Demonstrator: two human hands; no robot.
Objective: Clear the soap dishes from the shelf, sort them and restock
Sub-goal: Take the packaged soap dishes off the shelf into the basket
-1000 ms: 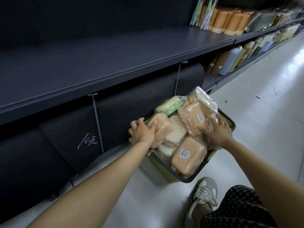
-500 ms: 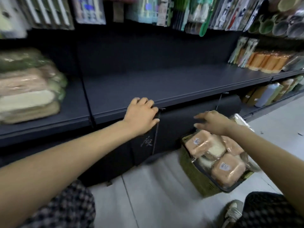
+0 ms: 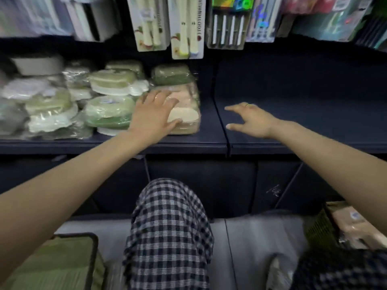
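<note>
Toothbrushes [image 3: 187,28] overhead | left grip [image 3: 155,114] — on soap dishes [image 3: 184,114] | basket [image 3: 326,225] right

The soap dishes [image 3: 109,110] look like smooth plastic in pale green, cream and peach, each one wrapped in thin clear film that is glossy and wrinkled. The shelf [image 3: 314,122] has a dark, matt surface, smooth like painted metal. The toothbrush packs [image 3: 187,28] hanging above are shiny clear plastic over printed card. The trousers [image 3: 169,233] are soft woven cloth with a check pattern. The basket [image 3: 318,227] at the right is dull green plastic with a ribbed side. The floor [image 3: 257,237] is smooth, pale grey and slightly shiny.
</note>
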